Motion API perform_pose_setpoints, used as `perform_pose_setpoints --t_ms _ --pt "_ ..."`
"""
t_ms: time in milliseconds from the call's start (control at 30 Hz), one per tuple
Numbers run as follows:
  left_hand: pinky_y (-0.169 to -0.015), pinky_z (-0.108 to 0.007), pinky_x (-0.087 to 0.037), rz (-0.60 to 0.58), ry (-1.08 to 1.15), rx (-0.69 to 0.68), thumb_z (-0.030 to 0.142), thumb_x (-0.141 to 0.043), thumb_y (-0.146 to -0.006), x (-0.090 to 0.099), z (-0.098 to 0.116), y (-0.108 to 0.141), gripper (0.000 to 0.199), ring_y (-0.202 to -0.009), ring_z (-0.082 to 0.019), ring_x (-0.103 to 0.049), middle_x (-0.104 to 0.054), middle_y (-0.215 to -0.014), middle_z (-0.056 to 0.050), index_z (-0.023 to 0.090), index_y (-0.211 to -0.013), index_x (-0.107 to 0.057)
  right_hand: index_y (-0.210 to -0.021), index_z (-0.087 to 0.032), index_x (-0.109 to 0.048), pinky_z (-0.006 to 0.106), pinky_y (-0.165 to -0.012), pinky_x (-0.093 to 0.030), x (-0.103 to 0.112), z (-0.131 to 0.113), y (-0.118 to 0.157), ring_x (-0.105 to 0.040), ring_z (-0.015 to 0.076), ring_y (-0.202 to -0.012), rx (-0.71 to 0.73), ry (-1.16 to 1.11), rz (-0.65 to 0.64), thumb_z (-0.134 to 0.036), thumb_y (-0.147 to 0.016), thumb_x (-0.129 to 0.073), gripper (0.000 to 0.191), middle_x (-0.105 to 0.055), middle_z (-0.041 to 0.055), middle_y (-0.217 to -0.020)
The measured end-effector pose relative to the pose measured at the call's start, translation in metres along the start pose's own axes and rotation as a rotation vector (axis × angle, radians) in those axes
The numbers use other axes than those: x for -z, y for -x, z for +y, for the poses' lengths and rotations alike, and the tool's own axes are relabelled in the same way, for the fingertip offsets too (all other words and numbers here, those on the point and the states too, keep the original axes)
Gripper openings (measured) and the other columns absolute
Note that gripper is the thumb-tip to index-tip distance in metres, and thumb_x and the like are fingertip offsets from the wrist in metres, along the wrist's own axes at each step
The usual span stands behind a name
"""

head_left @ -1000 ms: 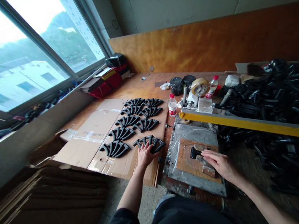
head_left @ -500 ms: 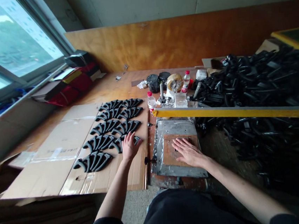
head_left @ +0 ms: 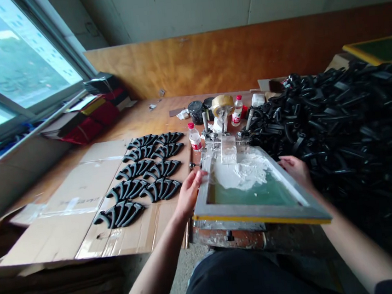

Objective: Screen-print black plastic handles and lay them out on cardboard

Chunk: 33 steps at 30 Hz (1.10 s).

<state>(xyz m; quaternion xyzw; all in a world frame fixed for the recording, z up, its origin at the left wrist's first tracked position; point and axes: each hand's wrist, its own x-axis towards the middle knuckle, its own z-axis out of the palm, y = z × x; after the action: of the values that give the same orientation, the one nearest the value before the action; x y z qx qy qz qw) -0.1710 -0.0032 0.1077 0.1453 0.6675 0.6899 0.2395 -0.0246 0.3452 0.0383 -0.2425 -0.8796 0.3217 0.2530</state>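
We are having our left hand (head_left: 189, 193) and right hand (head_left: 297, 170) at opposite side rims of the screen-printing frame (head_left: 257, 209), though we cannot tell how tightly either grip is closing. The frame is lying over a metal plate (head_left: 250, 226), its green mesh (head_left: 252, 196) carrying white paste (head_left: 254, 171). Leftward, fan-shaped black parts (head_left: 121, 214) are resting in two columns on cardboard (head_left: 78, 181), while rightward, black plastic pieces (head_left: 346, 128) are heaping up.

Left hand (head_left: 189, 193) and right hand (head_left: 296, 170), spread apart, fingers partly curled; both bare forearms reach forward.
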Motion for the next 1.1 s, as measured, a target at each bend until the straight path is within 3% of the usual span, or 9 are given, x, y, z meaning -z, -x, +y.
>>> perform_pose_setpoints --t_ms 67,167,233,333,500,633,733,933,1100 --pt "-0.048 -0.017 -0.033 -0.035 -0.093 0.112 0.056 -0.063 -0.079 0.007 -0.032 0.012 0.051 -0.054 -0.008 -0.046 -0.057 -0.07 0.002 0.016 -0.11 -0.064 -0.115 -0.017 -0.066 0.045 -0.08 -0.056 -0.003 -0.018 -0.011 -0.067 0.0256 -0.09 0.05 0.033 0.033 -0.043 -0.091 -0.048 0.039 -0.068 0.0138 -0.112" --pt "-0.048 -0.018 -0.031 -0.005 -0.216 0.188 0.052 -0.064 -0.077 0.007 -0.079 0.018 0.065 -0.051 -0.008 -0.043 -0.053 -0.063 0.005 0.019 -0.132 -0.054 -0.13 -0.018 -0.056 0.047 -0.1 -0.046 -0.031 -0.071 -0.02 -0.051 0.031 -0.122 0.329 0.156 -0.048 -0.038 -0.082 -0.064 0.053 -0.044 0.0136 -0.145" --pt "-0.05 -0.019 -0.034 0.035 -0.316 0.198 0.048 -0.064 -0.078 0.005 -0.103 0.016 0.066 -0.053 -0.009 -0.046 -0.053 -0.063 0.005 0.02 -0.136 -0.051 -0.132 -0.017 -0.053 0.048 -0.102 -0.042 -0.056 -0.103 -0.024 -0.045 0.0324 -0.126 0.442 0.279 -0.16 -0.031 -0.079 -0.069 0.057 -0.044 0.0141 -0.144" --pt "-0.054 -0.021 -0.038 0.059 -0.414 0.194 0.046 -0.061 -0.08 0.005 -0.122 0.01 0.061 -0.058 -0.011 -0.051 -0.055 -0.066 0.004 0.021 -0.135 -0.053 -0.112 -0.017 -0.061 0.04 -0.088 -0.048 -0.084 -0.127 -0.025 -0.058 0.0279 -0.104 0.424 0.416 -0.368 -0.025 -0.079 -0.07 0.035 -0.065 0.0117 -0.111" --pt "-0.058 -0.022 -0.039 0.03 -0.474 0.164 0.047 -0.054 -0.085 0.011 -0.136 0.007 0.057 -0.062 -0.013 -0.053 -0.056 -0.069 0.003 0.021 -0.136 -0.052 -0.086 -0.017 -0.063 0.032 -0.075 -0.044 -0.091 -0.123 0.014 -0.06 0.0233 -0.086 0.545 0.473 -0.531 -0.016 -0.083 -0.06 0.004 -0.067 0.0085 -0.086" --pt "-0.058 -0.023 -0.039 0.015 -0.479 0.151 0.049 -0.051 -0.087 0.013 -0.143 0.007 0.059 -0.062 -0.013 -0.053 -0.055 -0.068 0.003 0.021 -0.138 -0.049 -0.085 -0.017 -0.062 0.031 -0.074 -0.042 -0.069 -0.119 0.047 -0.058 0.0219 -0.087 0.816 0.412 -0.707 -0.006 -0.077 -0.053 0.017 -0.066 0.0072 -0.086" --pt "-0.058 -0.024 -0.039 0.016 -0.463 0.155 0.05 -0.051 -0.086 0.012 -0.143 0.008 0.061 -0.063 -0.014 -0.054 -0.056 -0.07 0.002 0.02 -0.139 -0.048 -0.08 -0.019 -0.062 0.029 -0.071 -0.04 -0.06 -0.121 0.045 -0.057 0.0201 -0.083 0.856 0.365 -0.797 -0.007 -0.074 -0.057 0.015 -0.065 0.004 -0.081" --pt "-0.058 -0.024 -0.041 0.046 -0.42 0.185 0.05 -0.057 -0.082 0.011 -0.133 0.008 0.063 -0.064 -0.014 -0.055 -0.059 -0.072 0.0 0.018 -0.136 -0.052 -0.084 -0.018 -0.064 0.03 -0.074 -0.042 -0.074 -0.112 0.05 -0.056 0.0211 -0.087 0.737 0.337 -0.547 -0.007 -0.08 -0.054 0.015 -0.065 0.0068 -0.086" --pt "-0.056 -0.023 -0.04 0.07 -0.386 0.208 0.048 -0.063 -0.078 0.009 -0.128 0.008 0.061 -0.061 -0.013 -0.053 -0.059 -0.071 0.001 0.018 -0.131 -0.056 -0.086 -0.019 -0.066 0.03 -0.076 -0.044 -0.072 -0.105 0.057 -0.058 0.0198 -0.085 0.755 0.281 -0.624 -0.01 -0.08 -0.059 0.013 -0.065 0.0043 -0.083"
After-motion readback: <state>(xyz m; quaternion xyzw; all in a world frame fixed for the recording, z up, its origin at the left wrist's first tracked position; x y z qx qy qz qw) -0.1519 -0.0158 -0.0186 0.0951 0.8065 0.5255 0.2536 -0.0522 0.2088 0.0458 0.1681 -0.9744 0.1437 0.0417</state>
